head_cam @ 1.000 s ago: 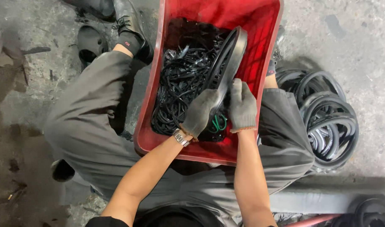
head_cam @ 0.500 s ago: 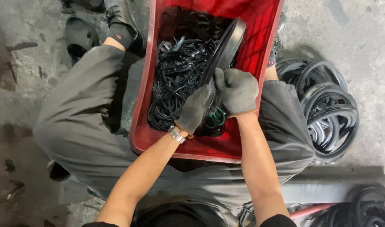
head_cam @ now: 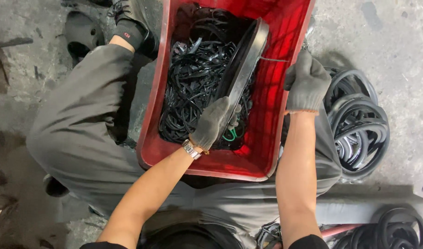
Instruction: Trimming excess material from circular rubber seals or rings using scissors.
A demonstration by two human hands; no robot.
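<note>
Two gloved hands work at a red plastic crate that sits between the person's knees on a concrete floor. The left hand, in a grey knit glove with a metal watch at the wrist, has its grip closed around the near end of a long dark curved moulding, which leans tilted across the crate from the near middle up towards the far right corner, resting on a tangle of black rubber strips that fills the left side. The right hand, also gloved, is at the crate's right rim; its fingers curl over the edge, but whether they actually clamp the rim or only rest against it cannot be told from this angle. To handle the moulding well, I would judge it wise to keep the left grip low and firm on its end and steady the crate at the right rim, lifting along the piece's own line so it slides free of the loose strips rather than dragging them along. Just beside the crate's right side lies a pile of black rubber rings on the floor, with more rings at the near right. The concrete is grey, stained and dusty; a dark shoe shows by the crate's far left corner.
</note>
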